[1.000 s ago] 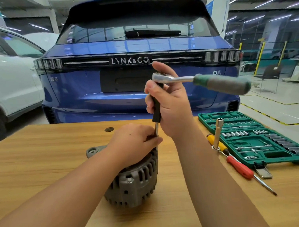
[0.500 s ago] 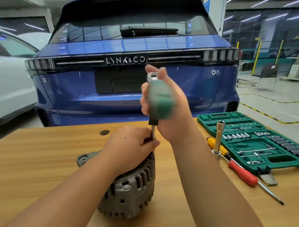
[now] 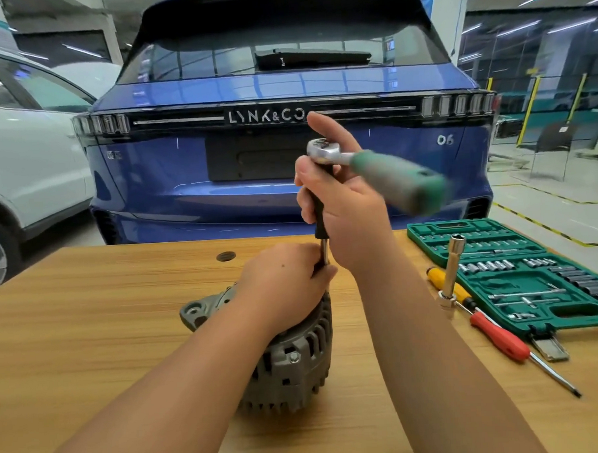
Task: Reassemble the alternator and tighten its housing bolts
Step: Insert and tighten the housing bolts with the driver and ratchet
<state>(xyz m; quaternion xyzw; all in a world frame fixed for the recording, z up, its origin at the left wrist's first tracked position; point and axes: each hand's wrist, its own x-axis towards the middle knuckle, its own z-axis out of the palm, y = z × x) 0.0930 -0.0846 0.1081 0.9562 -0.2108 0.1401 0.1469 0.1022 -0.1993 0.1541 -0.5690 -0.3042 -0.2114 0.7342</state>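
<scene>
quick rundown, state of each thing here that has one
alternator: upright on table, left hand holding its top
ratchet: on a vertical extension gripped by right hand, handle blurred
socket case: open
red screwdriver: lying on table
loose socket extension: standing on table

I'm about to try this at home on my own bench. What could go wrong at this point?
The ratchet sits high on a long extension, so it may tip off the bolt. The left hand pinches the shaft close to the alternator; a slip could hurt its fingers. A socket stands upright near the right hand's forearm and could topple.
</scene>
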